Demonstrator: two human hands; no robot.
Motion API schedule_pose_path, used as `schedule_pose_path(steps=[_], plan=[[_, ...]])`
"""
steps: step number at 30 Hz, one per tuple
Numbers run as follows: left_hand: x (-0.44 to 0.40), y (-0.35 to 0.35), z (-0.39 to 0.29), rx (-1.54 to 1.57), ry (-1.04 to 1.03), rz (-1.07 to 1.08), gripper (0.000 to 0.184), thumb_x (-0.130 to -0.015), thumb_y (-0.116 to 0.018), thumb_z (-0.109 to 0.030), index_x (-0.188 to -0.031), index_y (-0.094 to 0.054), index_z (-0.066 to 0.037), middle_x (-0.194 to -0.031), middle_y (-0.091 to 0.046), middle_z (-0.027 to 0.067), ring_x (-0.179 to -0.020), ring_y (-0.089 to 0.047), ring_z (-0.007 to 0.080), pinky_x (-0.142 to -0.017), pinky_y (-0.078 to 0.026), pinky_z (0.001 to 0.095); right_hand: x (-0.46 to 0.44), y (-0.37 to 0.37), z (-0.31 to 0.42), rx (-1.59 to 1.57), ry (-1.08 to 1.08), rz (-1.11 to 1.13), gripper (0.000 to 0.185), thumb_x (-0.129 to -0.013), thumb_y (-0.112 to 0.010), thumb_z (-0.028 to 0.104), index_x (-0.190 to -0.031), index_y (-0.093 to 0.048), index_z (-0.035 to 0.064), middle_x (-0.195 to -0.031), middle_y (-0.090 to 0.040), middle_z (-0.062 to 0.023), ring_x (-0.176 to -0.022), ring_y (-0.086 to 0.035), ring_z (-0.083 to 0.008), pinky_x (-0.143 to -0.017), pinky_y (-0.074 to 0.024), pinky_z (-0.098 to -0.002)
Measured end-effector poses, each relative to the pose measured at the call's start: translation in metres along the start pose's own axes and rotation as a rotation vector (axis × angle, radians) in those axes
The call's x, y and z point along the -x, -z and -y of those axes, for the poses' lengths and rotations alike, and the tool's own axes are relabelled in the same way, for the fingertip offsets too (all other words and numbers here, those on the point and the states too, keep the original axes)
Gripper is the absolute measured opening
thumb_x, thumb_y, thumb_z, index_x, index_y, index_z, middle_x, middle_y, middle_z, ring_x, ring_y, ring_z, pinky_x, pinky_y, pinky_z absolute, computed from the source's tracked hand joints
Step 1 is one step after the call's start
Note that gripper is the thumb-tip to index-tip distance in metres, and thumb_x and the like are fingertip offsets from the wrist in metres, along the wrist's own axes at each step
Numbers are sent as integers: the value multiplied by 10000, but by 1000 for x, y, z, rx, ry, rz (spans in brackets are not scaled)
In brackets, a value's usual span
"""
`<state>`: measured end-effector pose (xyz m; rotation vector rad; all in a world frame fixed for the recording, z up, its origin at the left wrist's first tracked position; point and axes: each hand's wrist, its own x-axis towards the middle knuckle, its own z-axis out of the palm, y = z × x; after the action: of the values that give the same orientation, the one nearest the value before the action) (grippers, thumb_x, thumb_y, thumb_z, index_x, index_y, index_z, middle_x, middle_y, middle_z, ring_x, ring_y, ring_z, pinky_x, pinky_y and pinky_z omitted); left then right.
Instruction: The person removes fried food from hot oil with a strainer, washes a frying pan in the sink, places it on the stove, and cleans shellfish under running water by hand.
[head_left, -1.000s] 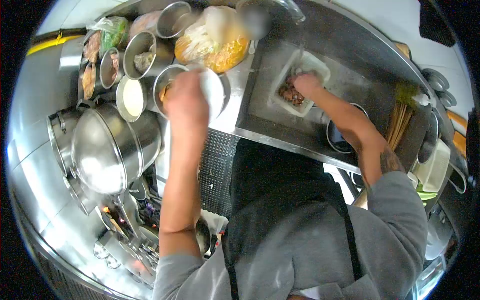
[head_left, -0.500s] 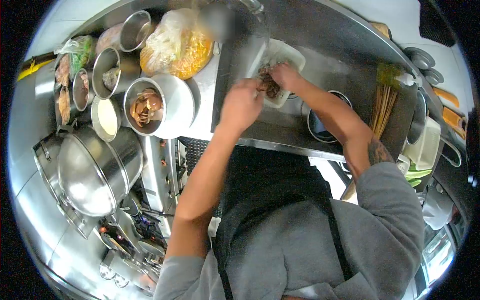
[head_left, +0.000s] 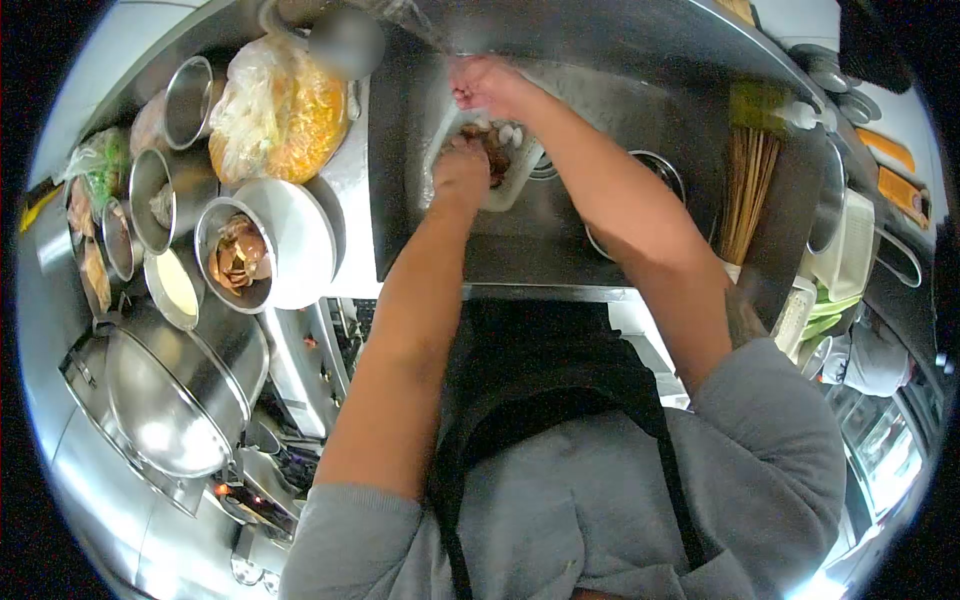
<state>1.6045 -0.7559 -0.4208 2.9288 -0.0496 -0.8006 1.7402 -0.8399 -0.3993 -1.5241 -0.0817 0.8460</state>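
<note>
A pale rectangular tub [head_left: 518, 182] stands in the metal sink, with wet brown food pieces [head_left: 497, 160] and white bits inside. My left hand [head_left: 462, 168] reaches down into its left side, touching the brown pieces; its fingertips are hidden among them. Just beyond the tub's far edge is my right hand [head_left: 488, 86], its fingers curled closed near the running water. Whatever it may hold does not show. Above it, the tap [head_left: 405, 15] is blurred.
Left of the sink [head_left: 540, 262] are a steel bowl of brown food [head_left: 240, 252], white plates [head_left: 305, 245], a bag of yellow food [head_left: 275, 120] and a large pot [head_left: 165, 400]. Wooden skewers [head_left: 750, 190] and a dark-filled round container [head_left: 655, 172] are at the right.
My right hand has left the brown pieces and moved up and left towards the water. My left hand has gone down into the tub. The whole view has shifted.
</note>
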Motion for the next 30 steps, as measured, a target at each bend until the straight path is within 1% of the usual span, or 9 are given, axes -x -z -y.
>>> schedule_pose_path(steps=[5, 8, 11, 13, 20, 23, 25, 29, 30], plan=[[-10, 49, -17, 92, 50, 222, 388, -921, -425, -180, -1267, -492, -19, -1297, -502, 225, -1089, -584, 352, -866, -514, 409, -16, 6, 0, 1729, 610, 98, 175, -841, -555, 179, -876, -610, 17, -821, -619, -161, -734, -614, -263, -719, -522, -363], [-32, 9, -13, 84, 64, 14, 343, -909, -438, -185, -1188, -543, -16, -1221, -553, 212, -1044, -609, 343, -849, -521, 415, 17, 8, -12, 1157, -38, -140, 259, -809, -574, 215, -946, -644, 8, -975, -651, -195, -873, -633, -354, -801, -509, -422], [-45, -11, -7, 125, 20, -199, 285, -878, -479, -199, -1043, -623, -16, -1078, -634, 197, -957, -645, 346, -816, -532, 435, 32, 3, -29, 1045, -158, -264, 302, -792, -580, 226, -976, -654, -1, -1044, -647, -201, -960, -623, -379, -821, -495, -463], [-45, -11, -9, 144, -1, -312, 290, -874, -500, -228, -1033, -623, -18, -1078, -632, 190, -961, -642, 348, -818, -532, 437, 30, 4, -37, 1090, -168, -305, 295, -731, -622, 222, -926, -675, 8, -1005, -659, -215, -940, -643, -367, -818, -513, -459], [-39, 19, -20, 240, 164, 3, 310, -870, -520, -250, -1099, -629, -73, -1161, -606, 160, -1061, -605, 303, -854, -517, 402, 67, 2, -13, 1107, -40, -353, 261, -756, -580, 190, -887, -659, -22, -930, -662, -209, -895, -631, -401, -800, -499, -473], [-42, 22, -18, 322, 180, -32, 279, -860, -534, -209, -1081, -625, -64, -1153, -607, 157, -1026, -609, 325, -842, -515, 416, 63, 17, -47, 813, -37, -410, 295, -767, -610, 225, -990, -670, 41, -978, -667, -196, -932, -636, -391, -832, -499, -505], [-32, 45, -15, 385, 119, -107, 243, -855, -542, -174, -1050, -625, -54, -1152, -603, 160, -1001, -611, 347, -834, -511, 430, 66, 24, -47, 651, -186, -328, 272, -804, -605, 241, -1008, -654, 69, -906, -671, -159, -842, -643, -350, -717, -514, -485], [-6, 68, -11, 384, -136, -440, 240, -826, -563, -99, -1057, -593, -36, -1093, -621, 178, -935, -614, 372, -802, -507, 449, 48, 26, -63, -720, -483, -191, 212, -866, -584, 241, -1022, -613, 99, -749, -617, -52, -596, -565, -200, -463, -443, -354], [-4, 64, -7, 404, -222, -545, 290, -810, -588, -95, -1093, -582, -36, -1073, -632, 168, -890, -623, 370, -779, -513, 441, 46, 24, -61, -647, -431, -214, 195, -867, -587, 233, -1013, -609, 103, -723, -589, -30, -562, -522, -169, -436, -396, -325]])
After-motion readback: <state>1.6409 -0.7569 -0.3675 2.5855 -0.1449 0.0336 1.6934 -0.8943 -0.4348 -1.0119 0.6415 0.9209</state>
